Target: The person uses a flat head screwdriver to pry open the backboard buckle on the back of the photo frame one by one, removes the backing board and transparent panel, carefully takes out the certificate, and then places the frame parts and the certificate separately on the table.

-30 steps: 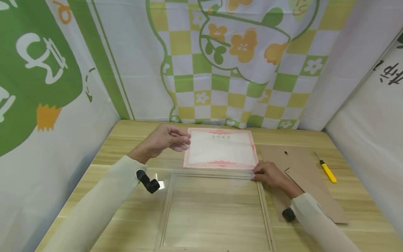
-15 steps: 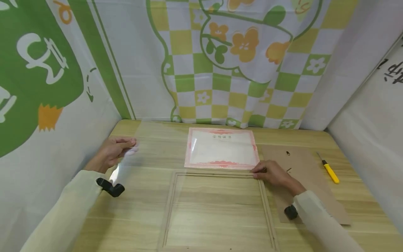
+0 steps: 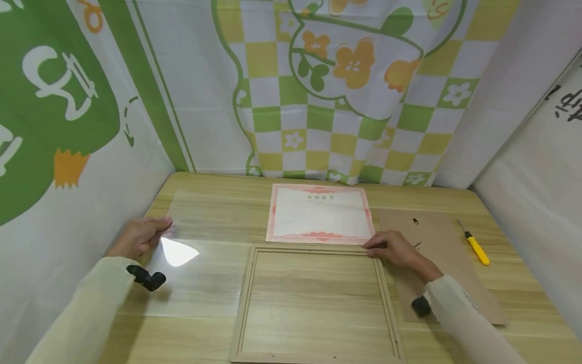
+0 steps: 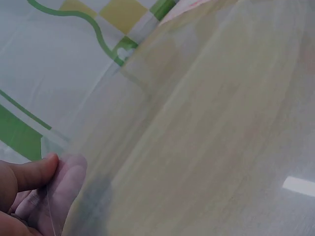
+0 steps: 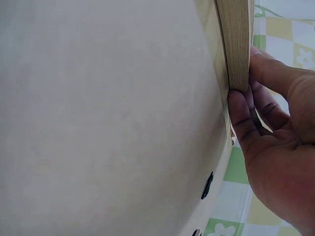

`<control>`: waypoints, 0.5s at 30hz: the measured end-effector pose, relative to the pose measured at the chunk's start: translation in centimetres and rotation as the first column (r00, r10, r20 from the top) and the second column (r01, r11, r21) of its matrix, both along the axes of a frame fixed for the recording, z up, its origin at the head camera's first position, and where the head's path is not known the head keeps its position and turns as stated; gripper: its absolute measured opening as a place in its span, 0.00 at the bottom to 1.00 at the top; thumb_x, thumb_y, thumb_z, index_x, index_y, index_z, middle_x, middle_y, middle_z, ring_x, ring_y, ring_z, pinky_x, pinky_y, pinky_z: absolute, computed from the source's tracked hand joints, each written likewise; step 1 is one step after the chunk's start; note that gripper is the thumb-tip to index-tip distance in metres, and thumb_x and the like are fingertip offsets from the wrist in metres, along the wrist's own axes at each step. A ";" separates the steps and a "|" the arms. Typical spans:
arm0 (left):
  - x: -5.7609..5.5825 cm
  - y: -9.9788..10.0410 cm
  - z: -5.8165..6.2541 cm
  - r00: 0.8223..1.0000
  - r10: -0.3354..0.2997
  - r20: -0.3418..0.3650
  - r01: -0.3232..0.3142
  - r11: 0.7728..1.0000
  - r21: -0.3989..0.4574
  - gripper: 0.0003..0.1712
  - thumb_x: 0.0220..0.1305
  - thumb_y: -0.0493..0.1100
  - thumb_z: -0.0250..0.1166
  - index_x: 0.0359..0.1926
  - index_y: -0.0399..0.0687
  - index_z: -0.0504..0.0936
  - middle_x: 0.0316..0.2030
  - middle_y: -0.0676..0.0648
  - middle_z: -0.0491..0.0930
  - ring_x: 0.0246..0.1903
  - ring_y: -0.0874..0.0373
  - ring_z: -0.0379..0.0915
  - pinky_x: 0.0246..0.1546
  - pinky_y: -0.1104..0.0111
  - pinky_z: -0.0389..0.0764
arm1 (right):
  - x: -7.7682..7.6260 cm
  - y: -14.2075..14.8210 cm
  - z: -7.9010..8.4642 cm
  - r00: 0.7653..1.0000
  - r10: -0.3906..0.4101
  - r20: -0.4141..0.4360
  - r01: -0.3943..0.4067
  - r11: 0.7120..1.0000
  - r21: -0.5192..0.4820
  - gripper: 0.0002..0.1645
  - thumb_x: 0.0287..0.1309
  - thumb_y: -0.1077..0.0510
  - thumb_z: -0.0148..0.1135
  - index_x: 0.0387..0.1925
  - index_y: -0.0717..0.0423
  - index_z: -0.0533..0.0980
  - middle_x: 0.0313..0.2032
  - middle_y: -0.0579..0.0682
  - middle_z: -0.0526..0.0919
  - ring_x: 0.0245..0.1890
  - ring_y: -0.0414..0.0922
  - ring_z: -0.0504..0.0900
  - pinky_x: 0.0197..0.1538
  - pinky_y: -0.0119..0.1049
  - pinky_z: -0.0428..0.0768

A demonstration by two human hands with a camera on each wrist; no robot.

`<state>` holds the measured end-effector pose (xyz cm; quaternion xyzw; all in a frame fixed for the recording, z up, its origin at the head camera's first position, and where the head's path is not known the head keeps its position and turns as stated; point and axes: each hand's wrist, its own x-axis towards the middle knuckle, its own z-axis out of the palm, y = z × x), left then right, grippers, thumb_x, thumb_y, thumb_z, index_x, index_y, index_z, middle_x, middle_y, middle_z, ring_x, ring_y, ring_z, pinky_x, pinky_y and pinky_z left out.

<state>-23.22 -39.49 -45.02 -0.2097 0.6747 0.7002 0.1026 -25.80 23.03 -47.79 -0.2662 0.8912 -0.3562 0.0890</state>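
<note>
A clear plastic sheet (image 3: 209, 273) lies over the table's left side, a bright reflection on it. At its left edge my left hand (image 3: 138, 237) pinches it between thumb and fingers; in the left wrist view the fingers of this hand (image 4: 29, 191) show through the sheet (image 4: 187, 137). Right of the sheet lies a wooden picture frame (image 3: 245, 303), the table visible through its opening. My right hand (image 3: 392, 248) grips the frame's far right corner. Close up in the right wrist view, thumb and fingers hold the wooden edge (image 5: 237, 44).
Behind the frame lies a pink-bordered certificate (image 3: 320, 215). A brown backing board (image 3: 441, 273) with a small metal hanger rests at the right, under my right forearm. Beyond it is a yellow-handled screwdriver (image 3: 476, 247). Printed cloth (image 3: 318, 121) hangs along the table's back edge.
My left hand has moved left and down with the clear sheet, drawing it off the frame and certificate to the table's left side. My right hand has stayed at the frame's corner.
</note>
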 end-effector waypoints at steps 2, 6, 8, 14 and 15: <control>-0.1 0.2 -0.4 1.000 0.024 -0.001 -0.024 0.999 -0.022 0.19 0.65 0.34 0.63 0.20 0.58 0.85 0.20 0.60 0.84 0.21 0.72 0.76 0.21 0.79 0.74 | 0.0 0.0 -0.1 1.000 -0.006 -0.004 0.006 1.000 0.001 0.09 0.56 0.63 0.68 0.40 0.59 0.86 0.38 0.51 0.87 0.40 0.37 0.82 0.43 0.28 0.80; -0.2 0.6 -1.0 0.999 0.041 -0.016 -0.042 0.997 -0.070 0.17 0.63 0.32 0.64 0.21 0.56 0.84 0.19 0.60 0.84 0.22 0.71 0.80 0.27 0.77 0.81 | 0.0 -0.1 -0.2 1.000 -0.007 -0.007 0.007 1.000 -0.005 0.09 0.56 0.62 0.68 0.40 0.58 0.86 0.39 0.51 0.87 0.41 0.39 0.82 0.44 0.28 0.80; -0.3 0.8 -1.2 0.999 0.027 -0.027 -0.030 0.994 -0.107 0.12 0.62 0.31 0.64 0.26 0.50 0.84 0.20 0.59 0.84 0.24 0.69 0.82 0.30 0.74 0.83 | 0.0 -0.1 -0.3 1.000 -0.008 -0.002 0.008 1.000 -0.006 0.09 0.56 0.62 0.68 0.40 0.58 0.86 0.39 0.51 0.87 0.42 0.41 0.82 0.45 0.28 0.80; -0.8 1.0 -1.0 0.998 -0.068 0.006 0.062 0.872 -0.486 0.11 0.59 0.40 0.68 0.35 0.33 0.84 0.16 0.58 0.81 0.19 0.66 0.80 0.26 0.71 0.83 | 0.0 -0.1 -0.2 1.000 -0.021 -0.013 0.021 1.000 -0.014 0.09 0.56 0.61 0.69 0.39 0.57 0.87 0.39 0.51 0.87 0.41 0.39 0.82 0.45 0.27 0.79; -1.0 1.1 -0.9 0.996 -0.082 0.028 0.084 0.825 -0.559 0.12 0.58 0.42 0.69 0.31 0.33 0.85 0.14 0.57 0.80 0.17 0.65 0.79 0.24 0.71 0.82 | 0.1 -0.1 -0.2 1.000 -0.023 -0.015 0.023 1.000 -0.015 0.09 0.56 0.62 0.69 0.39 0.57 0.87 0.38 0.51 0.87 0.41 0.39 0.82 0.45 0.27 0.79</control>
